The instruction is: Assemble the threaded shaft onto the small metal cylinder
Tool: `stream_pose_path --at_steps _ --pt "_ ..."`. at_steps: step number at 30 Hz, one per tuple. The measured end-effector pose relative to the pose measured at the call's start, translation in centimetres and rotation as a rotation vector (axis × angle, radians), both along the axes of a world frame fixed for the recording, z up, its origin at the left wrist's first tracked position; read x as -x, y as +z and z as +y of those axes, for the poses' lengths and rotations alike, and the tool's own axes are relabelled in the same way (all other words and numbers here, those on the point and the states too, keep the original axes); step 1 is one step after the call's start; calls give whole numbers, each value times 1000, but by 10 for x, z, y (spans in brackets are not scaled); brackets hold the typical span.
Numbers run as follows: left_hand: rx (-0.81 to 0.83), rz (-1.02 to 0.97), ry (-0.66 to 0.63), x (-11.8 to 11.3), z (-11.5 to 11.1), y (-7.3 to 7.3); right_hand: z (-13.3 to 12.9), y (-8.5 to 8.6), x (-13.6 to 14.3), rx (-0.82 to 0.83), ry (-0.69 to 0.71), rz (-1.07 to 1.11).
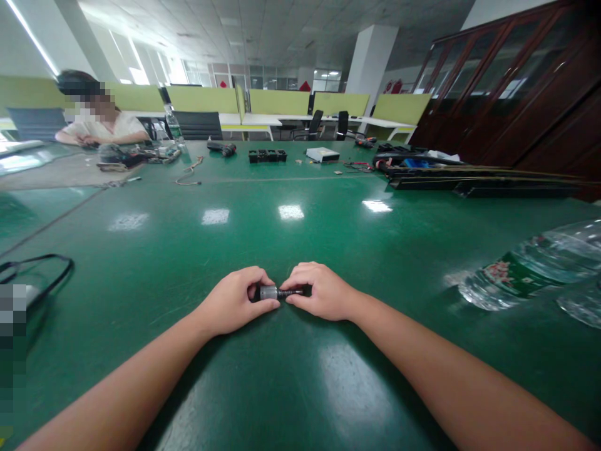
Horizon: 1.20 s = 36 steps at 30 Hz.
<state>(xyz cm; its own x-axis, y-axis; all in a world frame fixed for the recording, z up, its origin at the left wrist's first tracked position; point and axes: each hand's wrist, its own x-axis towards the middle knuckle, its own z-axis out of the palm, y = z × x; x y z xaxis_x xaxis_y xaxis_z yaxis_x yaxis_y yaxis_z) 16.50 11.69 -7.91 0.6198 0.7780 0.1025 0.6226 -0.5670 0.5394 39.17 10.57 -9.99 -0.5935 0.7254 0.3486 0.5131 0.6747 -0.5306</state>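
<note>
Item one: a small silvery metal cylinder (268, 292) with a dark ribbed shaft (287, 292), lying lengthwise between my two hands, at or just above the green tabletop (291, 244).

Grip, left: my left hand (232, 300), closed on the cylinder, thumb on the near side, fingers curled over the far side. Grip, right: my right hand (326, 293), thumb and fingers drawn together about the shaft; how firmly they press, I cannot tell.

Handling, by my judgement: dense for its size yet light enough for fingertips; body rigid, with no give. The smooth barrel may turn or slip under a dry thumb; the ribbing should offer more bite. The slim shaft seems the delicate part, best kept free of sideways load. Best hold: the barrel's full width in my left, the shaft pinched in line with it by my right.

Markings: none that I can read on the cylinder. To the right of my grip, a clear bottle (516, 275) bears a green label (509, 277) with a reddish printed motif and pale lettering, too small to make out. Beyond my grip, a pale box (322, 155) and a dark slotted block (267, 156), neither with legible writing.
</note>
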Motion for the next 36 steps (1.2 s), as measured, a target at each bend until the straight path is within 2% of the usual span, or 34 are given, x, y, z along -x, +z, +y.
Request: stream_pose_path --at_steps 12,36 --pt "13 6 -8 1 0 -1 0 3 -1 6 15 38" --pt "16 -1 -3 0 1 -3 -2 3 -2 38 -53 1"
